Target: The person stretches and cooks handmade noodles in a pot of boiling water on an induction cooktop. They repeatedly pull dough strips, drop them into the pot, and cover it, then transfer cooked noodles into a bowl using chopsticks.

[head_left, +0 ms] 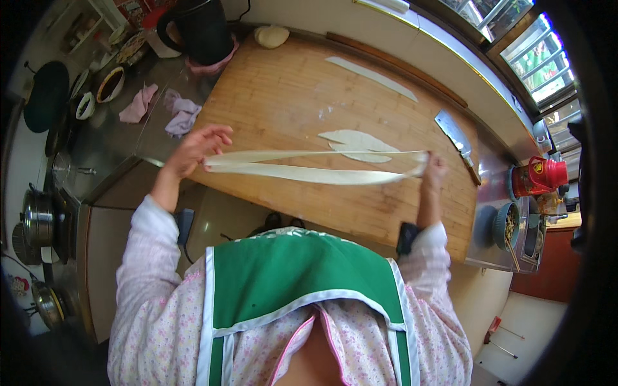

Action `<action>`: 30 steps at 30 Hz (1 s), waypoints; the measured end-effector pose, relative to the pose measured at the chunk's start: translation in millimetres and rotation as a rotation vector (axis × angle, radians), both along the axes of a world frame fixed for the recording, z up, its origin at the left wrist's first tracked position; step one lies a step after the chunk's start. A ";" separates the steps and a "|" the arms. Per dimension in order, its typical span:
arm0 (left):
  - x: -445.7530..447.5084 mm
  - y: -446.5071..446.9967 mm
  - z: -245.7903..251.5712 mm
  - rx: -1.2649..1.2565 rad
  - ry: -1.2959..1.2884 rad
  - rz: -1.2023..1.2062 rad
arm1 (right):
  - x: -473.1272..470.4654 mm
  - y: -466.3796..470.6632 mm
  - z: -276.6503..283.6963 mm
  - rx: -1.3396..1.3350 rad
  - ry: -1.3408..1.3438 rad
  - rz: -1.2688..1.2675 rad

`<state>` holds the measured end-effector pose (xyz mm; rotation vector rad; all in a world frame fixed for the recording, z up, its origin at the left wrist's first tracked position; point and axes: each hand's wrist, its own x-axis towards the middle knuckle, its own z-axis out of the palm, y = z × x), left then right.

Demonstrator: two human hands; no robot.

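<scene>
A long strip of pale dough [309, 174] is stretched between my two hands above a large wooden board [260, 106]. It hangs in two strands joined at both ends. My left hand [195, 150] grips one end near the board's left edge, some fingers raised. On the right, my right hand [436, 169] is closed around the other end; it looks slightly blurred. Beyond the strands lie flat, pointed dough pieces [359, 144], partly covered in view by the upper strand. A separate straight dough strip [372, 77] rests farther back.
A cleaver [455, 135] lies at the board's right side. A dough lump [271, 36] and a long wooden rod [396, 67] are at the back. Left are cloths [182, 113] and a black pitcher [205, 31]; right, a red thermos [536, 176] and a bowl with chopsticks [504, 224].
</scene>
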<state>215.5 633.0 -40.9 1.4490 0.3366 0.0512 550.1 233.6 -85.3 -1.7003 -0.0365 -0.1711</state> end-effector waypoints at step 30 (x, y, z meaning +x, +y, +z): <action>-333.4 -12.0 42.6 -0.200 -0.214 0.436 | -507.2 462.7 140.4 -0.009 -0.367 1.776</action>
